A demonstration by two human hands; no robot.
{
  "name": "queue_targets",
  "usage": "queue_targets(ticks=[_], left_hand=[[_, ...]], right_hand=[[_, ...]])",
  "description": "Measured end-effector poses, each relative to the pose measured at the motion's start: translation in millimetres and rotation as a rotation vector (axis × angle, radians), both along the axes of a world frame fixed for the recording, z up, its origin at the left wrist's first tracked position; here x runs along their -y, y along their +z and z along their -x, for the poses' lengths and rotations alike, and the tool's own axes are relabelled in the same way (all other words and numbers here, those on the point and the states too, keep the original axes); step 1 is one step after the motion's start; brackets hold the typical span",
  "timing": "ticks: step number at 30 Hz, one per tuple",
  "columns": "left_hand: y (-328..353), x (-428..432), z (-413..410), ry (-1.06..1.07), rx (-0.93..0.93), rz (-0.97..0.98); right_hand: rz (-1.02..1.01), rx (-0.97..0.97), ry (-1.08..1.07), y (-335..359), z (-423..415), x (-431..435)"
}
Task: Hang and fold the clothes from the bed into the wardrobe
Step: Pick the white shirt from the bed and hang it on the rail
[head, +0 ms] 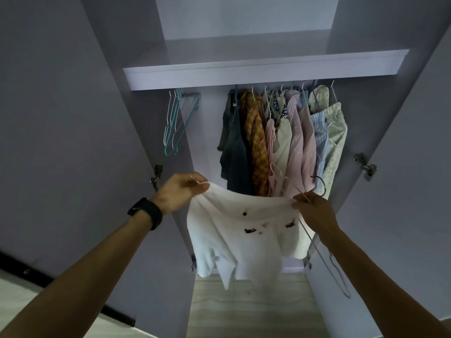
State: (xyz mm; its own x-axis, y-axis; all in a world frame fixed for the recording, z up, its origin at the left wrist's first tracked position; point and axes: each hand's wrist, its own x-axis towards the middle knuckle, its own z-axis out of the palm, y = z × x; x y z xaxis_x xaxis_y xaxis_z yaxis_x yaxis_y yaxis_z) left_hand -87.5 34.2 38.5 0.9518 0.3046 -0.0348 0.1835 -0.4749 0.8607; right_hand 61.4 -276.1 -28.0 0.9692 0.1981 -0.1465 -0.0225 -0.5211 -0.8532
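- Item: white top [239, 240], spread in front of open wardrobe [244, 71], below row of hung clothes [280, 142].
- Left hand [181, 191]: pinches one upper edge of top.
- Right hand [314, 211]: pinches other edge together with hanger [314, 242]; hook up by fingers, frame dangling below wrist.
- Step: hanging; top not yet on hanger.
- Next, by judgement: feed hanger through neck, seat both shoulders, hook in gap between spare hangers [174, 123] and hung clothes.

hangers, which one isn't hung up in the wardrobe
The pale wire hanger gripped in the right hand, dangling beside the white shirt. The empty teal and white hangers hang at the left; the rest carry clothes.
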Motion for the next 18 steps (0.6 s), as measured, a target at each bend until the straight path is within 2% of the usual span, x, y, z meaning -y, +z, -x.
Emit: queue_targets(ticks=[3,6,9,11,14,18], left_hand=[[11.4,20.3,-13.8,-0.005,0.076,-0.054],[24.8,37.3,-26.0,-0.048,0.064,-0.208],[36.5,46.9,-33.7,-0.093,0.044,-0.251],[45.2,49.9,-37.6,-0.111,0.041,-0.239],[57.5,48.5,-38.7,-0.122,0.058,-0.209],[79.8,42.2,-35.5,-0.113,0.086,-0.204]], right_hand=[[-0.122,0.031,-0.140,9.0,8.9,-5.3],[-0.517,-0.008,-0.342,38.4,16.7,-12.1],[-0.941,-0.090,-0.322,79.0,22.1,-19.5],[-1.127,-0.133,-0.271,102.4,24.3,-26.1],[-1.272,-0.178,-0.215,124.7,28.0,-43.1],[-1.314,-0.186,-0.166,132.2,27.1,-69.9]])
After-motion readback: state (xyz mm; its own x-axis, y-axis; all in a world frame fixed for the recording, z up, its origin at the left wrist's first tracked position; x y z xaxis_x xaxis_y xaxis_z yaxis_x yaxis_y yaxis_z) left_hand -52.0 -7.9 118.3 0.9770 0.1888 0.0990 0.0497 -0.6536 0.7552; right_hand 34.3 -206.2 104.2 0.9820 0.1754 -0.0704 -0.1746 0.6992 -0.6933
